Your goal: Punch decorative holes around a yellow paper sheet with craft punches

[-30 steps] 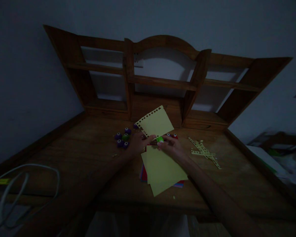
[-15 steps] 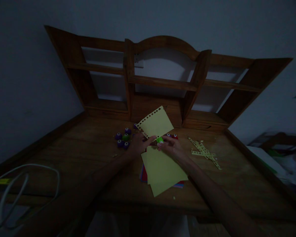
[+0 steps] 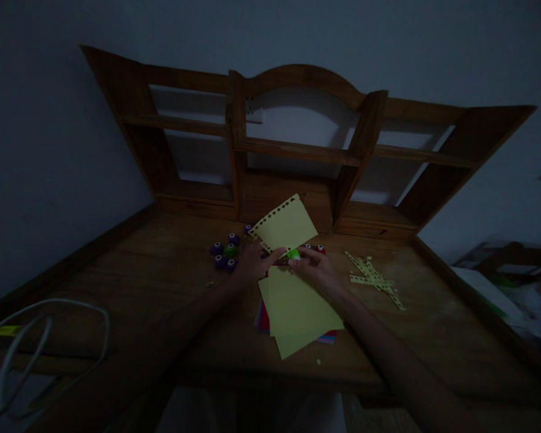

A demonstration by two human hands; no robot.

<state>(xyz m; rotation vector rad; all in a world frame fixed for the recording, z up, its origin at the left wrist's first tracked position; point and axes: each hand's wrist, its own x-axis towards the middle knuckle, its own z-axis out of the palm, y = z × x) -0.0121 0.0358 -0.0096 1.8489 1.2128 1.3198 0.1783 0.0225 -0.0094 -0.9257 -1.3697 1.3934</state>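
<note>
A yellow sheet of paper (image 3: 288, 224) with small shapes punched along its edges is held tilted above the desk. My left hand (image 3: 252, 263) pinches its lower edge, thumb on top. My right hand (image 3: 314, 266) is closed around a bright green craft punch (image 3: 293, 255), which sits on the paper's lower edge. Below my hands lies a stack of yellow sheets (image 3: 300, 313), with red and blue paper showing underneath. Left of my left hand stand several purple punches (image 3: 217, 248) and a dark green punch (image 3: 229, 250). Behind my right hand are red punches (image 3: 320, 248).
Punched yellow strips (image 3: 373, 278) lie crossed on the right of the wooden desk (image 3: 162, 270). Small paper bits are scattered about. A wooden shelf unit (image 3: 297, 150) stands along the back. A white cable (image 3: 76, 302) loops at the left front.
My right-hand fingers have shifted slightly on the green punch. The paper and my left hand stay almost where they were.
</note>
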